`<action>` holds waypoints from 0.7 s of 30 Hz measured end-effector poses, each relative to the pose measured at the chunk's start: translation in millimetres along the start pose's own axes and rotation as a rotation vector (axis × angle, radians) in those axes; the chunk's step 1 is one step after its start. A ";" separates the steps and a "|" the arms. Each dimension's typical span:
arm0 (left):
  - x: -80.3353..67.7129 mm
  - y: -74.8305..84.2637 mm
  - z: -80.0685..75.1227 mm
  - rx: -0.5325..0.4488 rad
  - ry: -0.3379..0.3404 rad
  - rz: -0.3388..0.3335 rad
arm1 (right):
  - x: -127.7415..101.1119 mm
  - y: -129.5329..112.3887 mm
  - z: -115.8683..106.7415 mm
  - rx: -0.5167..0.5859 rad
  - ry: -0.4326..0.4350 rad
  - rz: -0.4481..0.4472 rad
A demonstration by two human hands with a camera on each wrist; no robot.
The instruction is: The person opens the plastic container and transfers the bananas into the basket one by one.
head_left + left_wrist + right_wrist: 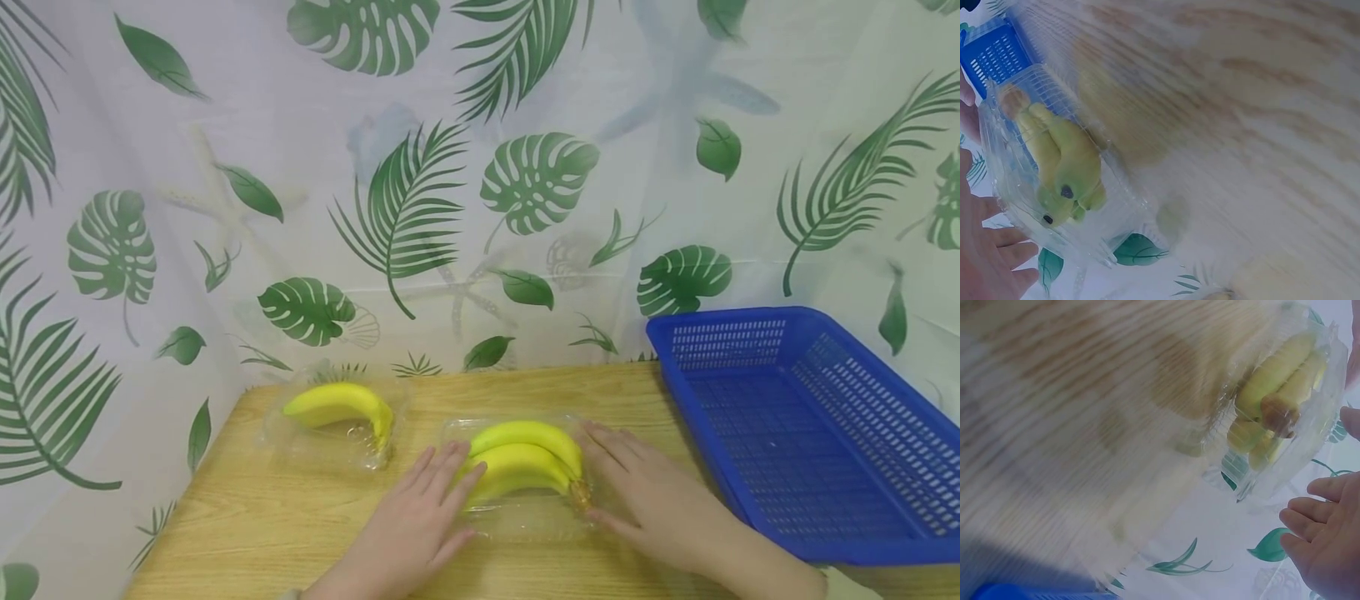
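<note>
A clear plastic clamshell box (517,523) lies on the wooden table between my two hands, a bunch of yellow bananas (521,467) showing inside. At its left side is my left hand (420,529), fingers stretched out over the box's edge. My right hand (660,500) lies along the right end, beside the brown stem (581,493), with its fingers extended and spread. In the left wrist view the left fingers (1013,250) are straight next to the box wall (1029,212). The right wrist view shows the right fingers (1310,512) straight near the box's end (1257,481).
A second clear box (300,450) with a banana (337,404) inside sits at the back left of the wooden table (217,517). A blue plastic basket (810,450) stands on the right. Behind hangs a white leaf-print cloth (420,350).
</note>
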State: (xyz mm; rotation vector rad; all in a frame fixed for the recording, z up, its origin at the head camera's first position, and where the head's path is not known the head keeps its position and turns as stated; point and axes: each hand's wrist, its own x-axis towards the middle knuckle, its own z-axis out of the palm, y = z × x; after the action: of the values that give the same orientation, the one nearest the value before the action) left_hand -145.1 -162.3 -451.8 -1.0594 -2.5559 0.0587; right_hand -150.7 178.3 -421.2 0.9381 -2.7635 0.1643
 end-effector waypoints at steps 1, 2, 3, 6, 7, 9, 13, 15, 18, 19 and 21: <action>1.8 0.5 -0.5 0.001 -0.001 0.006 | -0.6 0.3 -0.7 -0.001 0.003 0.004; 3.6 1.1 -1.2 0.002 -0.001 0.012 | -1.2 0.7 -1.4 0.000 0.004 0.007; 5.5 1.7 -1.8 0.000 -0.001 0.018 | -1.8 1.1 -1.8 0.003 0.007 0.010; 11.6 3.7 -4.2 -0.004 -0.004 0.030 | -3.8 2.8 -2.6 0.005 0.026 0.015; 13.8 4.6 -5.0 -0.008 -0.005 0.034 | -4.6 3.5 -2.3 0.008 0.035 0.018; 18.2 6.5 -5.8 -0.007 -0.011 0.040 | -6.3 5.1 -1.4 0.014 0.052 0.027; 26.4 11.2 -6.9 -0.003 -0.005 0.051 | -10.6 8.3 1.1 0.037 0.067 0.063; 30.1 13.8 -7.4 -0.002 0.008 0.057 | -13.0 9.5 2.0 0.051 0.071 0.083; 35.7 17.1 -7.7 -0.009 0.023 0.065 | -16.5 10.3 3.3 0.074 0.084 0.107; 37.6 18.1 -7.7 -0.010 0.024 0.067 | -17.7 10.3 3.8 0.083 0.088 0.116; 41.0 20.3 -7.8 -0.012 0.014 0.069 | -20.1 10.4 5.0 0.101 0.095 0.132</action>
State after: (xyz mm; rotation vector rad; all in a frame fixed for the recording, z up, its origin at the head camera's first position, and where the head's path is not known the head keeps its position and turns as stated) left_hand -155.3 -120.3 -434.9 -1.1480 -2.5099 0.0533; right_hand -142.4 197.5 -431.3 0.7492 -2.7511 0.3636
